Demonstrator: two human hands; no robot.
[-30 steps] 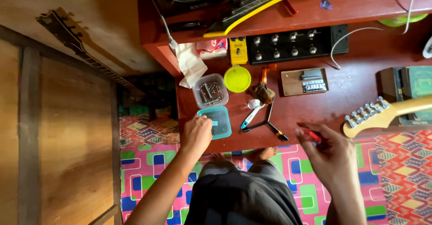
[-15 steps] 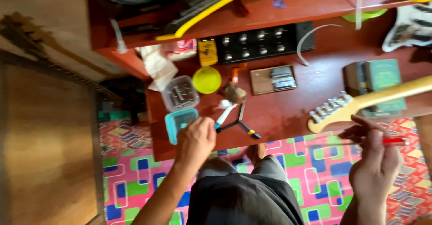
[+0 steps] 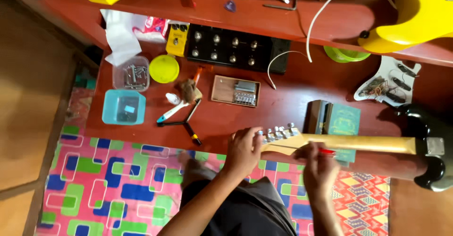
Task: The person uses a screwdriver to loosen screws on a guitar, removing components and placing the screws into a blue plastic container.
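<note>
Guitar neck [image 3: 349, 143]: lies across the red surface [image 3: 292, 99], headstock [image 3: 278, 137] towards me, black body [image 3: 432, 146] off to my right.
Handling: stiff wood, glossy (likely slippery), tuners delicate; best gripped behind the headstock.
Left hand [image 3: 243, 149]: curled around the headstock.
Right hand [image 3: 318, 163]: pinching a red-handled tool [image 3: 326, 151] at the neck, wrist bent.

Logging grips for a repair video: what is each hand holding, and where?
Left hand grips the guitar headstock; right hand holds a red-handled tool against the neck.
</note>
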